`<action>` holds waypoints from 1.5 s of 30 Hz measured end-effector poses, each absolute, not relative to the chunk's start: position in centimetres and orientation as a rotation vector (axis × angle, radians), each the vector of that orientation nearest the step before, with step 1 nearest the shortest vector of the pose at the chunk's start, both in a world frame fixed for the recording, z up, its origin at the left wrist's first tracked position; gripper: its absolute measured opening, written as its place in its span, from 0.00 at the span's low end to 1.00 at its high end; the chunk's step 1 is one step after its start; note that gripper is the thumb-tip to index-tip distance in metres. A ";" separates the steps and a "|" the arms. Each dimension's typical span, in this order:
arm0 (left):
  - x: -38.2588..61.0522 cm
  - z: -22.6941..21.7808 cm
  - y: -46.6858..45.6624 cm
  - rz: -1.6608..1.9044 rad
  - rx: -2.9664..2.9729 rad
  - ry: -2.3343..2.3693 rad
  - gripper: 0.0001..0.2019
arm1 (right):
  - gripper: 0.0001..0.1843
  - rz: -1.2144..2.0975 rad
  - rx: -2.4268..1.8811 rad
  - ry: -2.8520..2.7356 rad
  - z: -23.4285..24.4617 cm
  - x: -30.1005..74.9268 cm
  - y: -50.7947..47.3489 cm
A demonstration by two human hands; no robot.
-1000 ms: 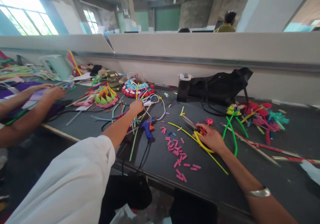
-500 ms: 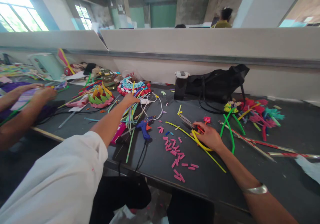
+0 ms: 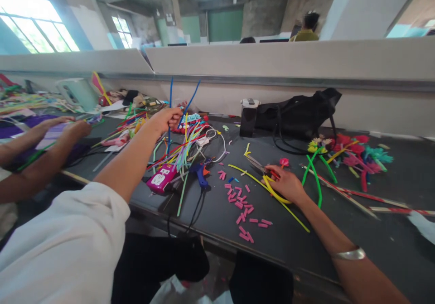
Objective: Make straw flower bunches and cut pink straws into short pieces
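Note:
My left hand is closed around blue pipe cleaners, whose ends stick up above the fist. It is raised over a bundle of coloured pipe cleaners. My right hand rests low over the table, gripping scissors with the blades pointing to the far left. A thick yellow loop shows by its fingers; whether it belongs to the scissors I cannot tell. Under and beside this hand runs a long yellow-green stem. Short pink pieces lie scattered to its left.
A blue glue gun with its cable lies mid-table, near a pink box. Behind stand a black bottle and a black bag. Coloured flowers are on the right. A co-worker's hands hold something at left.
My left hand has risen from the pipe cleaner bundle and moved slightly left, now with blue pipe cleaners in it. My right hand keeps the scissors in place. The view has shifted a little.

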State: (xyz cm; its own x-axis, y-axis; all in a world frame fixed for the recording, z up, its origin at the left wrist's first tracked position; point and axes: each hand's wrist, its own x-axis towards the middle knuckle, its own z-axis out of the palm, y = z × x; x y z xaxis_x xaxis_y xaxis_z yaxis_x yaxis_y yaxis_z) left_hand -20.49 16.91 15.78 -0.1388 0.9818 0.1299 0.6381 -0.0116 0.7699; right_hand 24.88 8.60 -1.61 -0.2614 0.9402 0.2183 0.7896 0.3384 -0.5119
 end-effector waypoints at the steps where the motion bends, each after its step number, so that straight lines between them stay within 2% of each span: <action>1: -20.0 16.1 16.6 0.985 1.665 1.796 0.14 | 0.21 0.415 -1.517 -2.124 -1.6 24.9 8.6; 5: -17.1 16.1 15.2 0.905 1.655 1.720 0.14 | 0.20 0.399 -1.513 -2.118 -1.6 24.9 8.5; 8: -14.1 14.5 14.2 0.838 1.714 1.690 0.15 | 0.19 0.381 -1.489 -2.122 -1.7 24.9 8.6; 14: -9.0 9.9 14.2 0.665 1.966 1.838 0.09 | 0.19 0.380 -1.446 -2.117 -1.9 25.0 8.7; 19: -7.6 9.3 16.3 0.565 2.172 2.020 0.05 | 0.20 0.378 -1.454 -2.108 -1.9 25.0 8.7; 25: -7.2 8.7 16.0 0.599 2.374 2.121 0.15 | 0.22 0.414 -1.451 -2.105 -1.8 25.0 8.8; 27: -6.4 7.6 14.7 0.636 2.528 1.998 0.14 | 0.22 0.420 -1.456 -2.089 -1.8 24.9 8.8; 30: -4.3 5.8 12.6 0.578 2.644 1.492 0.09 | 0.22 0.424 -1.449 -2.017 -1.8 24.8 8.8; 33: -2.0 4.3 11.1 0.466 2.690 1.223 0.08 | 0.22 0.407 -1.435 -1.910 -1.6 24.8 8.9; 39: -0.6 2.4 10.8 0.338 2.772 1.250 0.09 | 0.22 0.386 -1.461 -1.753 -1.6 25.2 9.4; 45: -1.2 1.5 10.9 0.445 2.770 1.251 0.08 | 0.23 0.383 -1.532 -1.765 -1.7 25.3 9.4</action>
State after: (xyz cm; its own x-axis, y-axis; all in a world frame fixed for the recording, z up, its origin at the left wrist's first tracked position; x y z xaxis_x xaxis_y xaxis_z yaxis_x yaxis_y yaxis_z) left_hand -1.15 10.86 1.55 0.6269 0.7436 0.2326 0.7235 -0.6663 0.1804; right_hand 25.25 9.39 -1.70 0.0023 0.9399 0.3414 0.7142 0.2374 -0.6584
